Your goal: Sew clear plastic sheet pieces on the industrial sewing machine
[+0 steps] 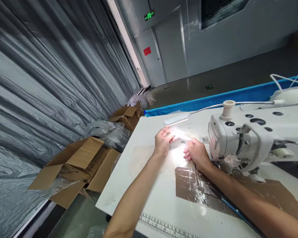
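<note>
Both my hands are raised over the white sewing table [129, 162], beneath a bright lamp [176, 119]. Between them stretches a thin whitish piece of material [181, 137], washed out by the glare, so its kind is unclear. My left hand [162, 140] pinches its left end with fingers closed. The other end is gripped by my right hand [195, 152], thumb on top and fingers curled. To the right of that hand stands the white head of a sewing machine [218, 138]. A brown taped sheet [188, 188] lies on the table below my right wrist.
Open cardboard boxes [89, 162] and clear plastic bags [109, 132] sit on the floor to the left, beside a silvery curtain [52, 82]. A printed ruler scale [161, 228] runs along the table's near edge. A blue cloth strip [196, 103] borders the far side.
</note>
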The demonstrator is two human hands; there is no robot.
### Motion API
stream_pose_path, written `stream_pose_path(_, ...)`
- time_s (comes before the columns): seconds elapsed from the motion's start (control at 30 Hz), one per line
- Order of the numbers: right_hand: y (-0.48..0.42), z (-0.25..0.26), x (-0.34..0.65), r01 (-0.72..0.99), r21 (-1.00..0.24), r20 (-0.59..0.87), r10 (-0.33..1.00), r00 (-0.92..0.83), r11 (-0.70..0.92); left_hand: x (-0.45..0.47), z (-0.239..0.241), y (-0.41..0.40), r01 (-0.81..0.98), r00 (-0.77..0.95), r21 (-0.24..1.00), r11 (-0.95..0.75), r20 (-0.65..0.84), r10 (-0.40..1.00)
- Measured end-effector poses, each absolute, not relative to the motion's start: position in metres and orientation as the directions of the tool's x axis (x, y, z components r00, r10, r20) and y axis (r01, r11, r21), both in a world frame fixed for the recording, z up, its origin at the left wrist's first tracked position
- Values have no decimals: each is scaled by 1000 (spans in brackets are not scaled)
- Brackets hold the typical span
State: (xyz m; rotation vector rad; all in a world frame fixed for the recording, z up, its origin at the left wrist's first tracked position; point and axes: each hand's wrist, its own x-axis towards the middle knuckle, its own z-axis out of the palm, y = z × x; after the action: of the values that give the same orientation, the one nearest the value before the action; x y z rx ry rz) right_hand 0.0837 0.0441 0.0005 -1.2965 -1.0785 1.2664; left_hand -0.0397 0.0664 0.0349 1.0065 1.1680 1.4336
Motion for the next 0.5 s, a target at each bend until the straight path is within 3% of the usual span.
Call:
stream_pose_path(0.07, 46, -3, 80, -228, -968, -125, 990, 73, -105, -39, 33, 64, -315, -207, 948, -47, -20, 978)
stream_pose_path(0.23, 48, -8, 79, -541, -838, -158, 981, 115, -71, -38, 29, 63, -355, -248, 933, -48, -45, 968)
stream_pose_path(0.5, 48, -4, 83, -652, -754, -259, 950, 174, -86, -37, 24, 63, -368, -275, 926, -83, -23, 961)
